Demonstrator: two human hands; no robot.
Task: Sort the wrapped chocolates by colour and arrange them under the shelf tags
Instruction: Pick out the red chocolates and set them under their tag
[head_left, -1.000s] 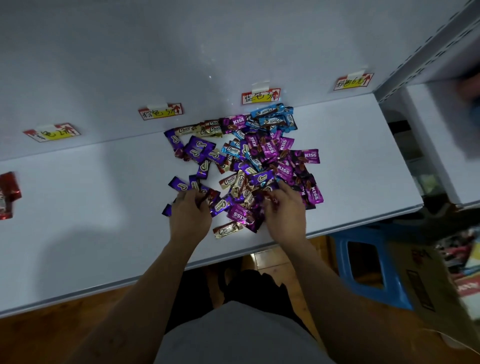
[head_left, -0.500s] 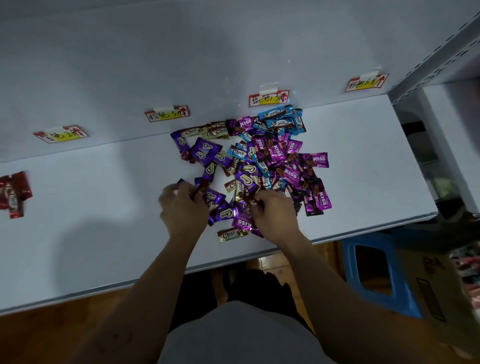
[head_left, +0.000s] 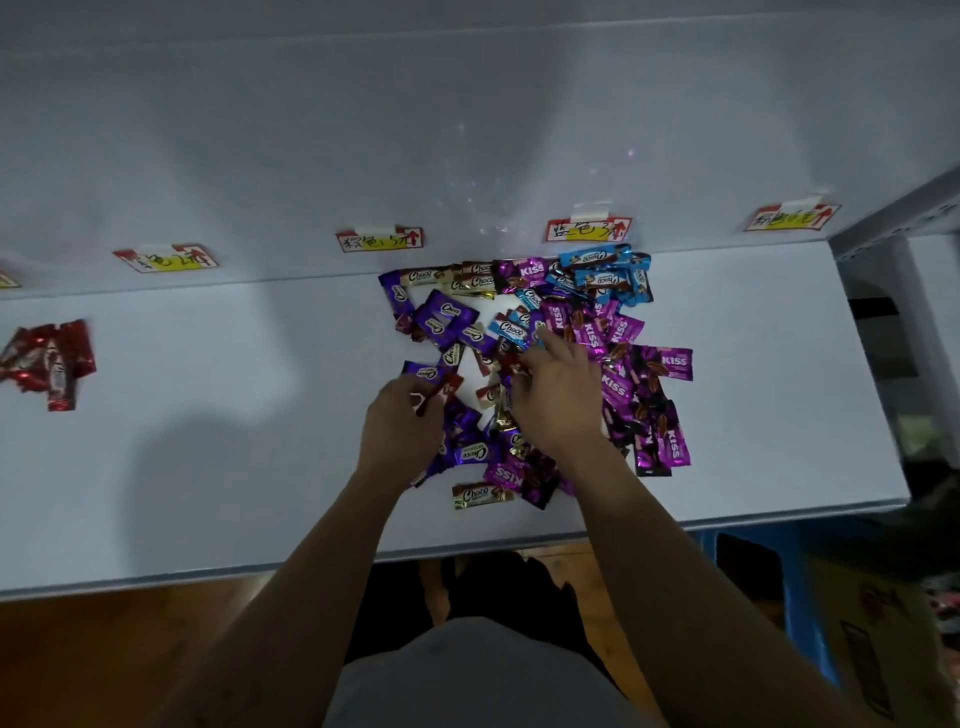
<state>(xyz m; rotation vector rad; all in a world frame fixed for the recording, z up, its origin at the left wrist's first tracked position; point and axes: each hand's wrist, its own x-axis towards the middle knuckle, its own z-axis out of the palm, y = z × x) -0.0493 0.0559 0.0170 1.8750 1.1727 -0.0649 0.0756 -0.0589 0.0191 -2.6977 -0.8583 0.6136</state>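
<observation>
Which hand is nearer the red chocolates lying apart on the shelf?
Left. The left hand is at the left edge of the mixed pile, right of the red chocolates; the right hand is farther right, over the pile.

— How many shelf tags (head_left: 379, 240) are in view?
— Four whole ones, plus a sliver of a fifth at the left edge of the frame.
— And the wrapped chocolates (head_left: 613, 332)?
— One mixed pile mid-frame, too tangled to count. One red cluster (head_left: 49, 361) at the left, several overlapping. One gold piece (head_left: 480, 493) at the pile's lower edge.
</observation>
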